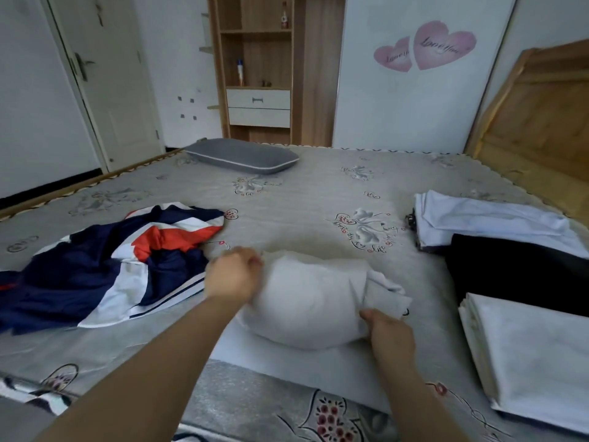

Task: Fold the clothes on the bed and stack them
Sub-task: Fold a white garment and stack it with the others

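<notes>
A white garment (306, 301) lies near the front middle of the bed (318, 186), half folded, its long axis running left to right across the view. The upper layer bulges up in a rounded hump, and a flat layer of the same white cloth spreads beneath it toward the near edge. The left hand (234, 272) grips the left end of the hump with fingers curled into the fabric; the right hand (387, 330) pinches the lower right corner, where loose folds bunch up and point to the right. What kind of garment it is cannot be told — no collar or sleeve shows clearly.

To the left lies a crumpled navy, white and red garment (127, 263), unfolded, its long axis slanting from the near left toward the far middle; its near end is cut off by the frame edge. At the right sit a folded white pile (490, 218), a black garment (510, 275) just in front of it, and a folded cream-white piece (535, 355) nearest the viewer, cut off at the right.

A grey pillow (242, 154) rests at the far side of the bed. On the wall behind are two pink heart stickers (427, 46) — each reads "Love you" in script. The bedsheet's printed motifs carry small lettering too blurred to read. A wooden shelf unit (258, 65) holds small bottles, their labels illegible.
</notes>
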